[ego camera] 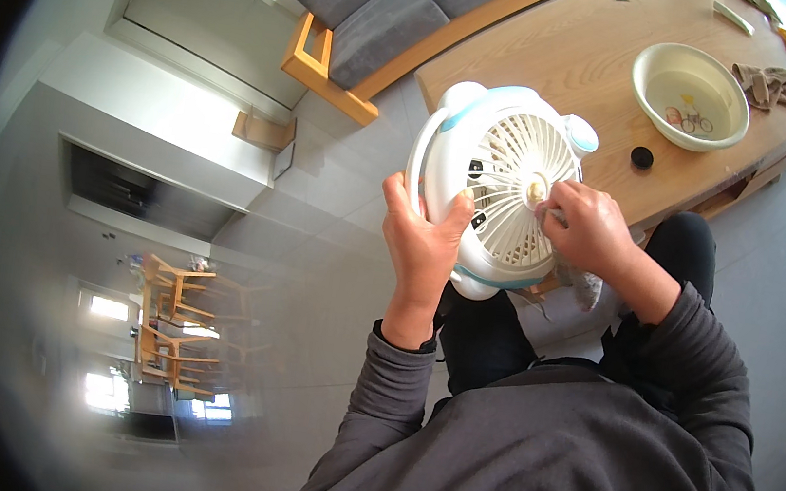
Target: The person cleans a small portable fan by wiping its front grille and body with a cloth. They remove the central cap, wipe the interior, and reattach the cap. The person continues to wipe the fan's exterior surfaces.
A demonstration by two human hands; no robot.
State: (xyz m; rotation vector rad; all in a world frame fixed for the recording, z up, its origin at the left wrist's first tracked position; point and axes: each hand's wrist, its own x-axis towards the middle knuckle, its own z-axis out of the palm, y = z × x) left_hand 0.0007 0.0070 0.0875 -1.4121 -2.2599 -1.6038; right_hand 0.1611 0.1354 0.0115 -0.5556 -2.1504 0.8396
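Observation:
A white and light-blue electric fan point(510, 186) with a round slatted grille is held up above my knees, against the near end of the wooden table. My left hand point(427, 239) grips its left rim by the curved white handle, thumb on the front edge. Over the right part of the grille, close to its hub, my right hand point(583, 221) is closed on a grey cloth point(583, 287), which hangs down below the fingers. The fingertips of my right hand and the part of the cloth against the slats are partly hidden.
On the wooden table point(564, 53) stand a cream plastic basin point(691, 98) holding water, a round black cap point(641, 157) and a crumpled brown cloth point(771, 87). A grey sofa point(383, 23) with a wooden frame lies beyond. Wooden chairs point(179, 337) stand far off at left.

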